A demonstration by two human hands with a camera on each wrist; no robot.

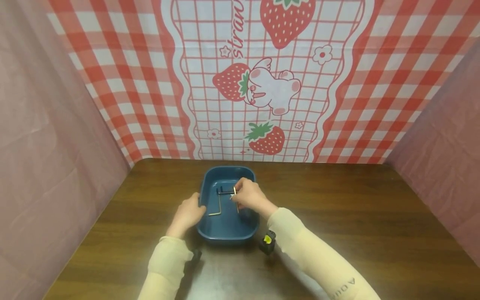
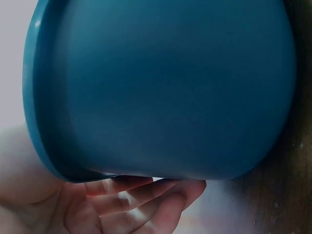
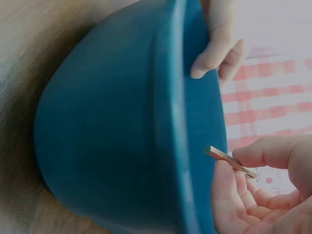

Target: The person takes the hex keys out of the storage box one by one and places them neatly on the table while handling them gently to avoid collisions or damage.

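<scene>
Hex key (image 3: 223,158) of brass tone is pinched between the thumb and fingers of the right hand (image 1: 251,196), over the inside of a blue tub (image 1: 228,239) at the lower center of the frame. The fingertip grip appears to suit so thin a piece, leaving its tip clear. At the tub's left edge, the left hand (image 1: 189,212) grips the rim, thumb inside and fingers against the outer wall, a hold that likely steadies the tub on the wooden worktop (image 1: 330,200). Inside, a second brass-toned key (image 1: 219,204) lies just left of the middle; the tub's raised walls probably keep it from straying. Beside its upper end, a dark key (image 1: 226,193) stretches toward the right hand; whether they touch cannot be told.
</scene>
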